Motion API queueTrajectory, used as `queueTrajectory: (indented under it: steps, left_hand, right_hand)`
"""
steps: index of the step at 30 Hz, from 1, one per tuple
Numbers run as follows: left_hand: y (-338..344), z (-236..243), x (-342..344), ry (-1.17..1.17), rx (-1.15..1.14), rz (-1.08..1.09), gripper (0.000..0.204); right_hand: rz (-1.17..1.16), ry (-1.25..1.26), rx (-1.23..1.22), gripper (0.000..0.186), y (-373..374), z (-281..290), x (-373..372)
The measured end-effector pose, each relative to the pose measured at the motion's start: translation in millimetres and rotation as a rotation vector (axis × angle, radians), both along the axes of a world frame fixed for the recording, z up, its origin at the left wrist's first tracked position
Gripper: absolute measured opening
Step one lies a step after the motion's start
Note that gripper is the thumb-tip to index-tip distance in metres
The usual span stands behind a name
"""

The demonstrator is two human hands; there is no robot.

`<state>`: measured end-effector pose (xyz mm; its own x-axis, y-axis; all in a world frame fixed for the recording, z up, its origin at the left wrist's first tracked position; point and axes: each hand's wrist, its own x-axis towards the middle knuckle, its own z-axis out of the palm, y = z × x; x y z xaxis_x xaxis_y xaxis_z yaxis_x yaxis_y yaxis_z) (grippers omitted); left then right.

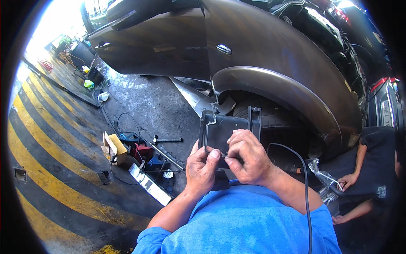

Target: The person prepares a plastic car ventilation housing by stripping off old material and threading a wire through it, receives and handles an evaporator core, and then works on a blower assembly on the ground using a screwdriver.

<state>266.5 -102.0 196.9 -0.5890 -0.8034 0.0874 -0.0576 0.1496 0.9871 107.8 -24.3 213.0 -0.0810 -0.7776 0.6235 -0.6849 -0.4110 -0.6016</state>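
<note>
In front of my chest is a black frame-like part (230, 122) with raised side rails. My left hand (201, 169) grips its near left edge, thumb on top and the other fingers mostly hidden behind. A thin bent metal rod (207, 127) runs along the part's left side and curves in toward my thumb. My right hand (249, 156) is closed over the near edge, with thumb and forefinger pinched at the rod's end. Just beyond the part are the wheel arch (270, 76) and dark tyre (270, 116) of a brown-grey car.
An open car door (156, 53) stands at far left. On the floor left lie a hammer (168, 139), a cardboard box (115, 148) and several tools. A black cable (303, 178) hangs beside my right arm. At right, another person's hand (349, 181) holds a plastic-wrapped metal piece (323, 180).
</note>
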Motion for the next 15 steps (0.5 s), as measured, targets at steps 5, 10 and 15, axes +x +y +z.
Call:
queueTrajectory:
  steps: [5,10,15]
  left_hand:
    - [-8,-8,1,-0.030,-0.047,-0.003,0.036]
    - [-25,-24,15,-0.035,0.021,0.111,0.033]
    - [-42,-40,28,0.088,0.155,0.057,0.031]
  right_hand:
    - [0.005,-0.413,0.039,0.013,3,-13,-1]
    - [-0.106,-0.316,0.109,0.015,-18,-19,-1]
    - [-0.036,-0.080,0.106,0.019,-39,-33,14]
